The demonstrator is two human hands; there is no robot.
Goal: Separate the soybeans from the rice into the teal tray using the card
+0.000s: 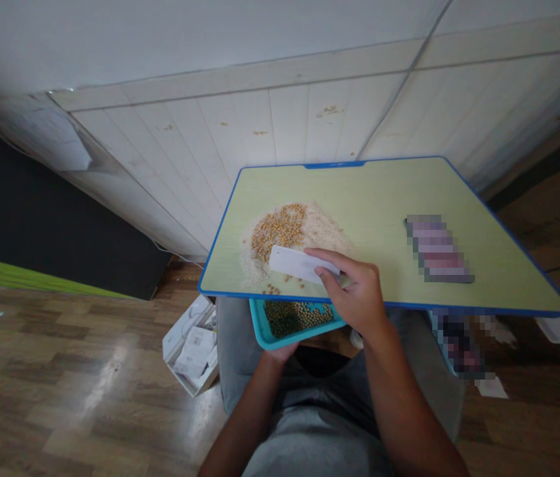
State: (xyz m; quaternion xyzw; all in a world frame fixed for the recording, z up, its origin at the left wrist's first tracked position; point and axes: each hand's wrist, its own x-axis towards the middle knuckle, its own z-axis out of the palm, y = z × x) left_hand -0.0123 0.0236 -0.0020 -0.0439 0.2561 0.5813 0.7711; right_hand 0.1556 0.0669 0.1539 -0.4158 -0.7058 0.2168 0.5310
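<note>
On the folding table's (384, 199) left, soybeans (280, 228) lie among pale grains (327, 225). Nearer, my left hand (280, 353) seems to support the turquoise tray (258, 324), probably there to catch spills; I can't tell how its hidden fingers sit. Rightward, a white scraper (295, 262) is pinched in my right hand (359, 291), leaving its blade end clear.

The rear wall (200, 40) consists of a plain white upper section and, below a horizontal rail (260, 75), white vertical paneling (244, 149) with several tan marks (329, 111); a grey cable (431, 33) runs diagonally down its face. A table (384, 189) with a pale green top and blue edging stands before the paneling. At left, a black panel (51, 199) edged by a lime-green band (26, 277) adjoins the wood-plank floor (51, 411), whose surface returns a streak of reflected light (105, 376).
</note>
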